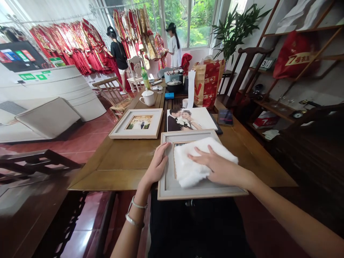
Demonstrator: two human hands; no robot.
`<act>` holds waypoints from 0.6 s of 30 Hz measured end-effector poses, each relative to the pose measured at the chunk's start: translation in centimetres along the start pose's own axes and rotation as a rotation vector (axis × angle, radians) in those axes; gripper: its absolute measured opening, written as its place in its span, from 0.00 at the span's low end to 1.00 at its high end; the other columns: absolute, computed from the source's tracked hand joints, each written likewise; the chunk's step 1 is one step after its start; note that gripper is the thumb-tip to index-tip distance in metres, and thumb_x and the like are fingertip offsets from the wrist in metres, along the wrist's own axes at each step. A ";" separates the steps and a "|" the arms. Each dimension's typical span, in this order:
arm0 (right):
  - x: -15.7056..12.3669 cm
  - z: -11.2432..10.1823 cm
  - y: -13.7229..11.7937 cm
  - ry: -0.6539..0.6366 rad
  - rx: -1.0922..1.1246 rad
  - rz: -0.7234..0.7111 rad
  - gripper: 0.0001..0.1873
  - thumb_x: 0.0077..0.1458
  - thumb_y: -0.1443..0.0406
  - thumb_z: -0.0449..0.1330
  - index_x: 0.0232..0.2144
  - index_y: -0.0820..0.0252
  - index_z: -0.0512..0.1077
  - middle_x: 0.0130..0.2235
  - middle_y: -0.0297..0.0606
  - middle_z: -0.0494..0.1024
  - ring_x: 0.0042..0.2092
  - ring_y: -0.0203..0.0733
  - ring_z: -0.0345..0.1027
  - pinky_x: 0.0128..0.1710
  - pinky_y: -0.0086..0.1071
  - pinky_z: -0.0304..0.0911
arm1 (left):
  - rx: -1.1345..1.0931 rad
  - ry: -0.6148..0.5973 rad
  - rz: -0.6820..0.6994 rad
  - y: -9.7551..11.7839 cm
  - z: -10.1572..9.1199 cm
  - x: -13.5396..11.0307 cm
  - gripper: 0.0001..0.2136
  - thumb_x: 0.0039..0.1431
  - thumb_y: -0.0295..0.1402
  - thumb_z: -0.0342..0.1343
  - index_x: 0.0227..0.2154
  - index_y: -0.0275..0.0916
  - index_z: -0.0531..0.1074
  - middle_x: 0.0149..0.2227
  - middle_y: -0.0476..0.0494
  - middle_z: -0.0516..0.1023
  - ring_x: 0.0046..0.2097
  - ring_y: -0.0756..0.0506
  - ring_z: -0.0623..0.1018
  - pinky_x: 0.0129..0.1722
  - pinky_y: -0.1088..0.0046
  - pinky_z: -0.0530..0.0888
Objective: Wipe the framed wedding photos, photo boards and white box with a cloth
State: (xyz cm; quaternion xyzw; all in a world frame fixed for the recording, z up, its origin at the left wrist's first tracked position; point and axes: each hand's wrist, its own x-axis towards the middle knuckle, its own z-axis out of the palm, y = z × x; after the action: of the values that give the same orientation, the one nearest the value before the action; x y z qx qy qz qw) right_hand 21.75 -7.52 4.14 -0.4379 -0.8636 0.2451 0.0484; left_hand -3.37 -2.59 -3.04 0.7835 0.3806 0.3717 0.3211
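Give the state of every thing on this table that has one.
near frame, flat, face up
white cloth, bunched on the near frame
left hand, open, flat on that frame's left rail
right hand, open, pressing the cloth
far frame, flat, face up
green bottle, upright

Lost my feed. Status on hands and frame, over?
Left hand flat on frame, left border. Right hand pressing white cloth onto it. Second frame lies apart, up-left on table.
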 end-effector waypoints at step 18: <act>-2.8 3.5 -7.5 -0.116 0.101 -0.327 0.35 0.43 0.73 0.53 0.57 0.60 0.63 0.62 0.41 0.62 0.67 0.55 0.37 0.63 0.62 0.27 | -0.086 0.027 -0.007 0.3 0.0 -0.2 0.21 0.64 0.27 0.42 0.59 0.46 0.59 0.61 0.45 0.58 0.65 0.45 0.53 0.66 0.59 0.47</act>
State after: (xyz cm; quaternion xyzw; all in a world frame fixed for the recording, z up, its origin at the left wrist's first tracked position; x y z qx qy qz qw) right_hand 16.95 -14.73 4.97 -0.2740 -0.9112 0.3019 0.0598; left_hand -3.37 -2.94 -2.93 0.7625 0.3715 0.3972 0.3505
